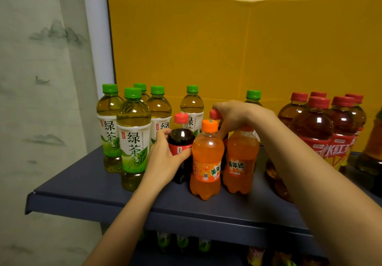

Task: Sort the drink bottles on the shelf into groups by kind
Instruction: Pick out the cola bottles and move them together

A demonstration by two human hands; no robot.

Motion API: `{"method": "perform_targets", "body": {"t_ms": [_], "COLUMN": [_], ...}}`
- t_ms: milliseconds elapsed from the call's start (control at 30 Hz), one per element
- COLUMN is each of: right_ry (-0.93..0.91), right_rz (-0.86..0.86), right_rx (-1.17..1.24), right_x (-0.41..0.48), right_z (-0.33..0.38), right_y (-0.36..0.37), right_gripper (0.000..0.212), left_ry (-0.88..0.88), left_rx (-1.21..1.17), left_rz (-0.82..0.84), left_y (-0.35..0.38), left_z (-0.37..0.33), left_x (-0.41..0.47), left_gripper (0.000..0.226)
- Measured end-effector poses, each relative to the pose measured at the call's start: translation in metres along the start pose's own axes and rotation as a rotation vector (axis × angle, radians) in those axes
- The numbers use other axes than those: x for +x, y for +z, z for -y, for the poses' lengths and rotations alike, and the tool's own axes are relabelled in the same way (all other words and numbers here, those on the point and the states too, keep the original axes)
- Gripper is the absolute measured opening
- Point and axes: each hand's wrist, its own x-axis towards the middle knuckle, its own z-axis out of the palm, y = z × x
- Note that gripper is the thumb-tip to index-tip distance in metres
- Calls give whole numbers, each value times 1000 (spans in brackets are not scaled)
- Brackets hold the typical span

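Several green-capped green tea bottles (133, 133) stand at the shelf's left and back. My left hand (163, 158) is wrapped around a small dark cola bottle (181, 135) with a red cap. Beside it stand two small orange soda bottles, one in front (207, 158) and one to the right (240, 158). My right hand (233, 116) reaches over the right orange bottle, covering its top, and its fingers grip the red cap of a second cola bottle (215, 114) behind, mostly hidden. Several red-capped iced red tea bottles (314, 125) cluster at the right.
The dark blue shelf (86, 185) ends at a front lip and a left corner. A yellow panel (227, 38) backs it. A printed curtain (41, 79) hangs at the left. More bottles (182, 242) show on the shelf below.
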Motion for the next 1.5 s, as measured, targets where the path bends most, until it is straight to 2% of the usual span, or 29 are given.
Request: {"method": "perform_targets", "body": {"t_ms": [167, 300, 433, 633, 833, 967, 1133, 1500], "right_ry": [-29, -86, -129, -208, -255, -277, -257, -112], "right_rz": [-182, -299, -393, -647, -846, -955, -1034, -1122], "right_rx": [39, 203, 376, 570, 727, 756, 798, 787], "right_x": [-9, -18, -31, -41, -63, -85, -120, -191], "right_z": [-2, -4, 1, 0, 2, 0, -11, -70], "right_y": [-7, -13, -19, -22, -30, -34, -36, -12], "right_gripper": [64, 58, 75, 67, 73, 61, 60, 57], "left_ry": [66, 152, 244, 357, 449, 484, 472, 452], "left_rx": [-32, -28, -27, -67, -106, -189, -343, -492], "left_rz": [-78, -130, -171, -226, -153, -66, 55, 273], "left_y": [-6, -9, -9, -19, -33, -35, -27, 36], "left_z": [0, -6, -18, -44, -78, -102, -121, -143], "left_x": [0, 2, 4, 15, 31, 36, 34, -1], "left_gripper": [61, 62, 66, 71, 74, 67, 50, 54]}}
